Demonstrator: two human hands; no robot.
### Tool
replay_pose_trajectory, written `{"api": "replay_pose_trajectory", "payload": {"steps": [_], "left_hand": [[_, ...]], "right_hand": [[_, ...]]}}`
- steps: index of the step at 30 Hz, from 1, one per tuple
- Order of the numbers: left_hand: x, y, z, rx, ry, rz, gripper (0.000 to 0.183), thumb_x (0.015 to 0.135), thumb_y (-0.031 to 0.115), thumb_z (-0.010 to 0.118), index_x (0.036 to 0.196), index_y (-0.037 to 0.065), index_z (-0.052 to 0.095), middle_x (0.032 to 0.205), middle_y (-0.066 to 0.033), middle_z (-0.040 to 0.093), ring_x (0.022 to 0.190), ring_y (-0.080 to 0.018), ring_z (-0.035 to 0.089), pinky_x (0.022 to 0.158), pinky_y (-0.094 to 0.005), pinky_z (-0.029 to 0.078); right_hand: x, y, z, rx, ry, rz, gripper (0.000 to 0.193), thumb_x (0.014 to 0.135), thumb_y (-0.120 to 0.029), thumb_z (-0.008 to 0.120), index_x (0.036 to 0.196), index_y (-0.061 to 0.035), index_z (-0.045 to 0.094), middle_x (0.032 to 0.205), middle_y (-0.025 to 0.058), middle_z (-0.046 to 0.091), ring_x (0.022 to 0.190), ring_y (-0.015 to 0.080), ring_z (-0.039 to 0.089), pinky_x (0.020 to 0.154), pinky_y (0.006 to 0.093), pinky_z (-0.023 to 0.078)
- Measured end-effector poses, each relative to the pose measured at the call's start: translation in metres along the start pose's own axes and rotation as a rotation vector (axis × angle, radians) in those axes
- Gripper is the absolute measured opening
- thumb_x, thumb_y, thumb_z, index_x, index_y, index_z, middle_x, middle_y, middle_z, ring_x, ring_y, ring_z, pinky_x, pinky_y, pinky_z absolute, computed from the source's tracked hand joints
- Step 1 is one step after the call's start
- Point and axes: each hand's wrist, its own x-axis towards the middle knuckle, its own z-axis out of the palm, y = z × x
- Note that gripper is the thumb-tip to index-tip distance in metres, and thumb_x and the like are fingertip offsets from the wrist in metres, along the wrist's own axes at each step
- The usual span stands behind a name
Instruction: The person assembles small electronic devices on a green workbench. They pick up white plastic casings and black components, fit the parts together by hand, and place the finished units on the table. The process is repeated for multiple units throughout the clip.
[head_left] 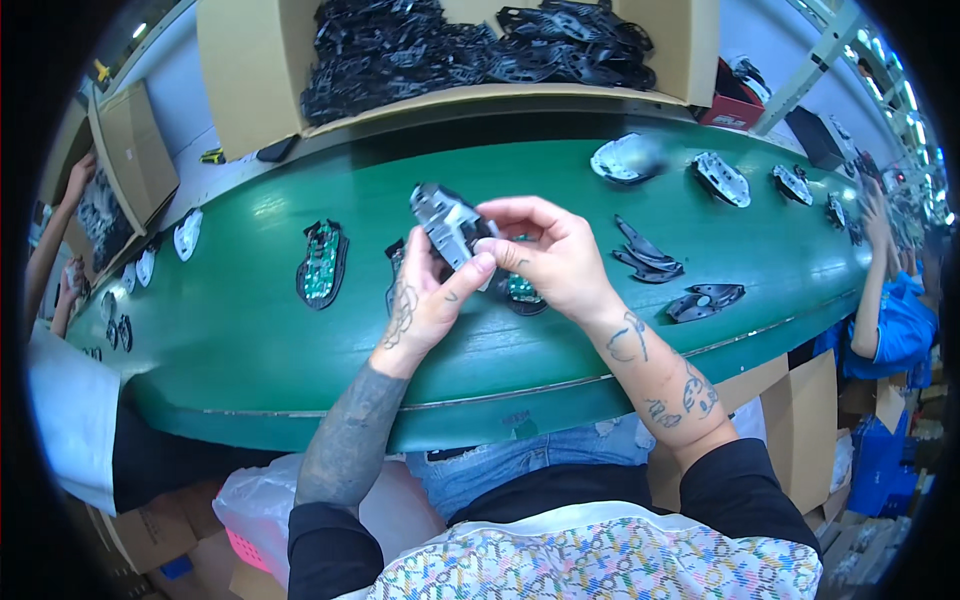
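Above the green belt, both my hands hold a grey-and-black plastic housing, tilted between them. My left hand grips its lower left side, thumb against the near end. My right hand pinches its right side between thumb and fingers. Anything small within that pinch is hidden. Partly covered by my hands, a black base with a green circuit board lies beneath the right one, and another dark base shows beside the left. Farther left rests a similar open base with a green circuit board.
A cardboard box full of black plastic parts stands beyond the belt. Black curved pieces and a black frame lie right. Pale shells line the far right. Other people's arms reach in at both sides.
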Motion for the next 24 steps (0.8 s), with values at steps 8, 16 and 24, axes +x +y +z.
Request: {"api": "replay_pose_trajectory", "payload": {"steps": [8, 16, 24], "left_hand": [[0.004, 0.005, -0.024, -0.159, 0.127, -0.005, 0.050, 0.078, 0.007, 0.073, 0.122, -0.001, 0.050, 0.112, -0.0116, 0.060, 0.101, -0.0195, 0.061, 0.090, -0.0343, 0.050], [0.009, 0.013, -0.023, -0.244, 0.092, -0.023, 0.055, 0.078, 0.008, 0.074, 0.125, -0.001, 0.046, 0.114, -0.0111, 0.059, 0.105, -0.0199, 0.061, 0.092, -0.0335, 0.049], [0.010, 0.012, -0.032, -0.464, 0.044, -0.129, 0.046, 0.086, 0.020, 0.067, 0.124, 0.002, 0.048, 0.113, -0.0118, 0.061, 0.110, -0.0237, 0.061, 0.090, -0.0361, 0.053]], "right_hand": [[0.018, -0.025, -0.007, -0.578, 0.016, -0.159, 0.020, 0.084, -0.011, 0.072, 0.102, -0.0029, 0.071, 0.093, 0.0060, 0.069, 0.082, 0.0117, 0.066, 0.073, 0.0256, 0.053], [0.199, -0.051, -0.126, -1.675, 0.043, -0.191, 0.036, 0.076, -0.002, 0.058, 0.105, -0.0160, 0.071, 0.108, 0.0146, 0.067, 0.105, 0.0321, 0.062, 0.090, 0.0402, 0.050], [0.213, -0.049, -0.120, -1.709, -0.184, -0.490, 0.016, 0.079, -0.019, 0.068, 0.092, -0.0111, 0.072, 0.096, 0.0098, 0.068, 0.092, 0.0314, 0.064, 0.082, 0.0405, 0.052]]}}
